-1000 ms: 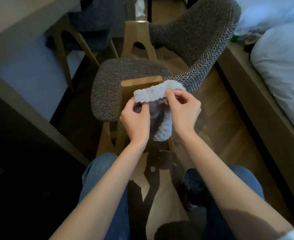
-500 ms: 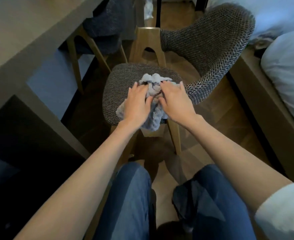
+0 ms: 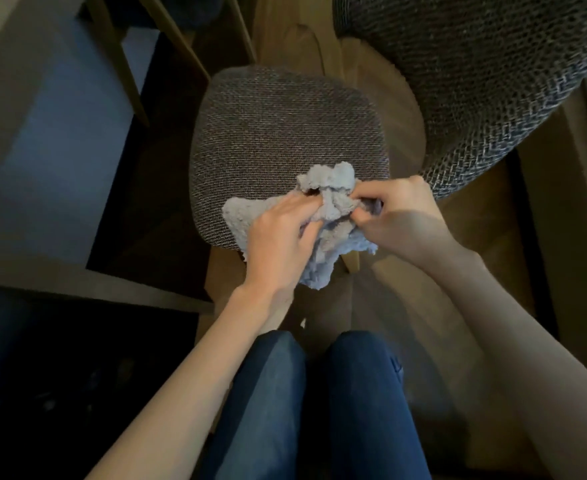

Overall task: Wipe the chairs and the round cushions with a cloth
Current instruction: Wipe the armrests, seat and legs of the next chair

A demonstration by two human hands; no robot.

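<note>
A grey woven chair has a rounded seat cushion [image 3: 285, 133] and a curved backrest [image 3: 475, 81] at the upper right. A crumpled light blue fluffy cloth [image 3: 330, 188] lies on the seat's near edge and hangs over it. My left hand [image 3: 278, 244] pinches the cloth from the left with curled fingers. My right hand [image 3: 402, 220] grips the bunched middle of the cloth from the right. Both hands meet over the cloth above the seat's front right corner.
A desk [image 3: 25, 168] with a dark opening under it stands at the left. Wooden legs of a second chair [image 3: 118, 60] show at the upper left. A wooden bed frame [image 3: 562, 237] runs along the right. My knees in blue jeans [image 3: 319, 393] are below.
The view has tilted down and closer over the seat. My hands went from holding the cloth up in the air, to pressing it on the seat, to gathering it with curled fingers.
</note>
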